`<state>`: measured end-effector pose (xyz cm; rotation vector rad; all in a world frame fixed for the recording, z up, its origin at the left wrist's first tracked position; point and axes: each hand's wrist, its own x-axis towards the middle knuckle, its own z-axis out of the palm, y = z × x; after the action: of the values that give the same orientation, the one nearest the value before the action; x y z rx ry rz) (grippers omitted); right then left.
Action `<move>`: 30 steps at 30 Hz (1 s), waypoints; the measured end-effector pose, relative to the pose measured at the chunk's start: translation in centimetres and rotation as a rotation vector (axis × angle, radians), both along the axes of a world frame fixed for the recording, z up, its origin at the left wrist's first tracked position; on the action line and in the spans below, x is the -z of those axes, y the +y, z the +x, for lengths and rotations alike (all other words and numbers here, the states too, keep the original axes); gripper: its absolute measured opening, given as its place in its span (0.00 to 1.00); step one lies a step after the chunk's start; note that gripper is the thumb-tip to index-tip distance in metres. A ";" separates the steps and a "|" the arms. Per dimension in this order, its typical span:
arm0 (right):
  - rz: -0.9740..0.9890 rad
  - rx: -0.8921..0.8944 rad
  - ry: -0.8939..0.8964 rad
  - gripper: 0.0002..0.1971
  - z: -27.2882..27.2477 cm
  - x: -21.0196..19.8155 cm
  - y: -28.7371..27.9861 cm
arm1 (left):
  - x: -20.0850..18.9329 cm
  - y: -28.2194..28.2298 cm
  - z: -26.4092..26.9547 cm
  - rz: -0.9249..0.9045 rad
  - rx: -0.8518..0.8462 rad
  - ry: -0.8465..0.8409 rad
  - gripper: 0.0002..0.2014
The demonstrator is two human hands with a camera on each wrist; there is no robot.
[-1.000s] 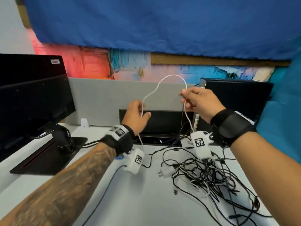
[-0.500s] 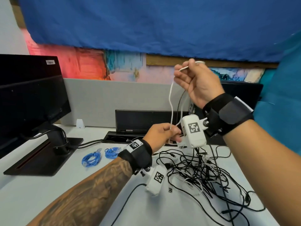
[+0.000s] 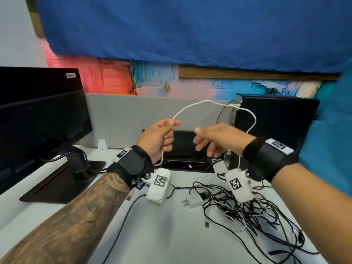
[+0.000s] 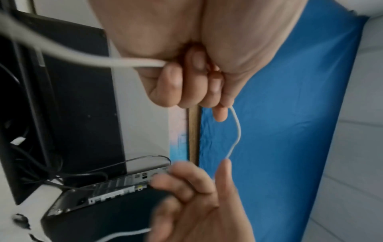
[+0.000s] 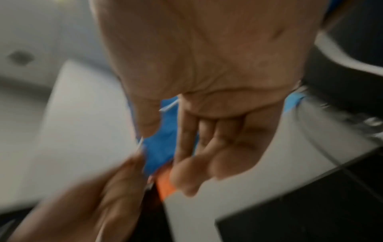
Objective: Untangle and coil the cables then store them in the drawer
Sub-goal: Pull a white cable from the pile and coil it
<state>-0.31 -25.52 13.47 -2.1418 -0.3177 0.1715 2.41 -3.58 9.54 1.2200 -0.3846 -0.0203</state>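
White cable (image 3: pixel 213 103) arches across the centre of the head view, one end gripped in the left hand (image 3: pixel 158 140) at centre left, whose fingers are curled tight around it. Half a second ago that hand sat low by the tangle while the right hand held the cable high; now both hands are level and the loop spans between them, which suggests another turn of the coil is being formed. Right of centre, the right hand (image 3: pixel 219 141) has its fingers spread and loose, the cable running down behind it; whether it touches the cable is unclear from this angle. At lower right, the tangle of black cables (image 3: pixel 257 212) lies on the grey desk (image 3: pixel 152 235), untouched, so most of the job likely remains. No drawer is visible. The left wrist view adds what the head view hides: the cable passing right through the closed fist (image 4: pixel 186 85) and out the far side. The right wrist view is blurred, showing only straightened fingers (image 5: pixel 199 140).
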 end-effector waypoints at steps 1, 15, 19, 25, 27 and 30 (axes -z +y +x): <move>-0.059 -0.118 0.005 0.20 -0.6 1.0 1.6 | -0.4 -0.2 0.0 -0.020 0.021 0.006 0.09; 0.390 -0.019 -0.070 0.08 -0.6 3.4 5.2 | 3.0 1.1 -2.9 0.363 0.343 0.135 0.23; 0.411 0.141 -0.112 0.07 0.0 2.6 3.3 | 5.7 1.2 -4.5 0.312 0.397 0.180 0.13; -0.220 0.460 -0.747 0.16 0.0 4.9 1.8 | 6.9 2.3 -4.7 0.380 0.208 0.225 0.14; -0.488 0.308 -1.048 0.22 -1.3 5.8 2.4 | 6.8 2.3 -4.8 0.411 0.173 0.168 0.13; -0.574 -0.056 -0.735 0.17 -2.1 7.4 3.4 | 6.4 2.5 -4.9 0.305 0.186 0.181 0.13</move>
<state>-2.36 -22.11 6.02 -2.7042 -0.8291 -0.5778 -2.51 -1.04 3.12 1.4661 -0.3426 -0.3581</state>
